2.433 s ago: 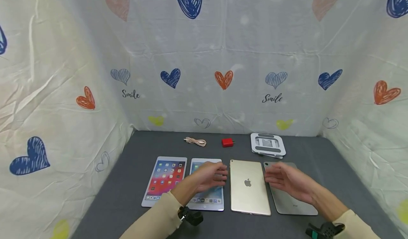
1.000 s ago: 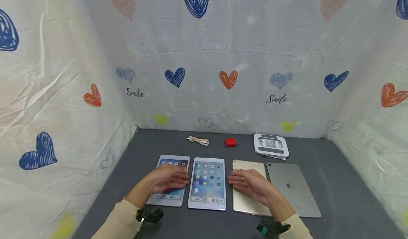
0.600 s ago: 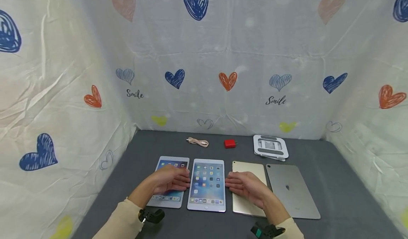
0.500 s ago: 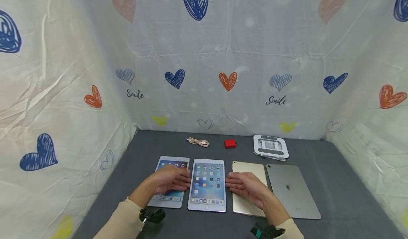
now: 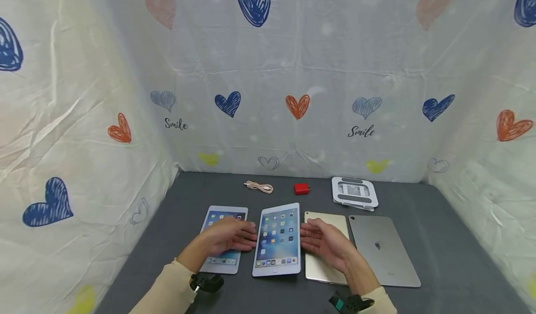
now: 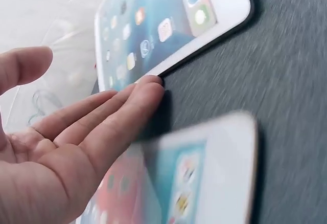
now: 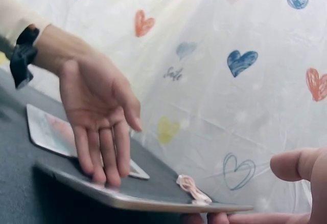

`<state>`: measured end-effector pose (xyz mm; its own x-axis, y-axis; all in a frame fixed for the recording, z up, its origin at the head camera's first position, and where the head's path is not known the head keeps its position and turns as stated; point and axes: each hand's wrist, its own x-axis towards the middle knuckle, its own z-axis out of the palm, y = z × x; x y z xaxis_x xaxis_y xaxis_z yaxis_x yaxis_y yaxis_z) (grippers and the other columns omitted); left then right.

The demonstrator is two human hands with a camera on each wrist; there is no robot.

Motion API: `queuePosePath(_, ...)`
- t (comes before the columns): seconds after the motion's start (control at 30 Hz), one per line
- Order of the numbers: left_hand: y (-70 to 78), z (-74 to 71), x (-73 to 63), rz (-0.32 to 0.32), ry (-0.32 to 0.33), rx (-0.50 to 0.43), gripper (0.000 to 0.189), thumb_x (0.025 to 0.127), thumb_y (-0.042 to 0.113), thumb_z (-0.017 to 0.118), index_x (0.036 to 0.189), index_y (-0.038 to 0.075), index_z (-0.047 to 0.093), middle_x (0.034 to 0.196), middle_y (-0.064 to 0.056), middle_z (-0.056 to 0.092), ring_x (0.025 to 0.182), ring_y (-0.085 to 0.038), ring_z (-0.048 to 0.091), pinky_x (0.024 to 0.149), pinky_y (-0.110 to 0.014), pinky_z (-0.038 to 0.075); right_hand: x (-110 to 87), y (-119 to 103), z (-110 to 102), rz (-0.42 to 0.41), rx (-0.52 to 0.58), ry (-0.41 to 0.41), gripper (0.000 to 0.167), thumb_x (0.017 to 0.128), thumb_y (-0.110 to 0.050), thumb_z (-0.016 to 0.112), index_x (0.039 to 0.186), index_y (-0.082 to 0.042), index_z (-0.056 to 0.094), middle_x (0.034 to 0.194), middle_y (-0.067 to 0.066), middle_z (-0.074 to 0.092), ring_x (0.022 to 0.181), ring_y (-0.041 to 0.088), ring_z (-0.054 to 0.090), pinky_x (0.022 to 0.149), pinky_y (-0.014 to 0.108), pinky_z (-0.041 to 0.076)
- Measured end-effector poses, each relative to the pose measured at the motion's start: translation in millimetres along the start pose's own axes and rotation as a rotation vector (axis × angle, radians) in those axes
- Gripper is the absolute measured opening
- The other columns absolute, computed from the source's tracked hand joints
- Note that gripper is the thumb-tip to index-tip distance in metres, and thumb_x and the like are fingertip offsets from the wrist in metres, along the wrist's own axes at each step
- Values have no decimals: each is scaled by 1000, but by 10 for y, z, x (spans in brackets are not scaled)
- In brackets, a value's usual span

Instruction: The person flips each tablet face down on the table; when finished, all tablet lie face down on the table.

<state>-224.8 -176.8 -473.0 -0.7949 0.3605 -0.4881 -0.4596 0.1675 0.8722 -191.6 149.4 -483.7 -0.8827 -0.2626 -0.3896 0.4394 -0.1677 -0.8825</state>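
Observation:
A white tablet (image 5: 277,242) with a lit blue home screen is between my two hands in the head view, tilted with its right side raised off the table. My left hand (image 5: 231,236) reaches over another white tablet (image 5: 226,212), its straight fingertips at the tilted tablet's left edge; in the left wrist view its thumb stands apart. My right hand (image 5: 328,243) supports the right edge, with fingertips (image 7: 218,218) beneath it and the thumb held clear in the right wrist view. Under the right hand lies a gold tablet (image 5: 320,268), back up.
A grey tablet (image 5: 384,251) lies back up at the right. Along the far side are a coiled cable (image 5: 258,186), a red charger plug (image 5: 301,189) and a folded white stand (image 5: 355,193). A heart-print cloth (image 5: 251,132) closes off the back and sides.
Both hands moved from the right-hand tablets to the second tablet from the left. In the last half second its right side has risen, and it has turned and shifted slightly right.

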Motion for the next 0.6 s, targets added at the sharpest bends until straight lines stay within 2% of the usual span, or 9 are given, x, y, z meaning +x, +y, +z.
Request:
queuePosePath(0.13, -16, 132, 45, 21, -27, -15, 44, 108, 24, 69, 132, -13, 66, 124, -24, 77, 109, -31, 81, 97, -45, 68, -59, -16, -3, -6, 19, -47, 82, 113, -51, 50, 164, 11, 32, 164, 31, 44, 142, 32, 58, 125, 48, 48)
queuePosePath(0.23, -21, 224, 86, 25, -38, -20, 43, 109, 23, 68, 132, -13, 67, 124, -23, 78, 110, -31, 80, 98, -45, 67, -123, -52, -32, -26, 3, -54, 86, 114, -56, 45, 165, 11, 30, 169, 34, 38, 148, 36, 52, 128, 51, 44)
queuePosePath(0.33, -26, 298, 134, 25, -56, -32, 43, 110, 24, 67, 134, -12, 67, 125, -22, 78, 112, -32, 80, 100, -46, 66, -194, -106, -69, -49, -40, -43, 86, 115, -58, 41, 164, 12, 32, 168, 33, 39, 146, 35, 54, 124, 46, 48)
queuePosePath(0.47, -18, 405, 159, 26, -88, -75, 45, 110, 25, 67, 136, -11, 66, 130, -23, 76, 116, -32, 78, 103, -47, 65, -273, -174, -110, -79, -74, -2, 84, 115, -57, 40, 162, 12, 37, 165, 30, 43, 136, 30, 57, 110, 33, 54)
queuePosePath(0.6, 69, 517, 128, 43, -109, -107, 46, 111, 24, 65, 140, -12, 63, 135, -26, 73, 121, -35, 77, 103, -46, 65, -337, -235, -124, -97, -97, 16, 82, 115, -57, 43, 162, 11, 40, 165, 28, 43, 134, 30, 59, 107, 31, 55)
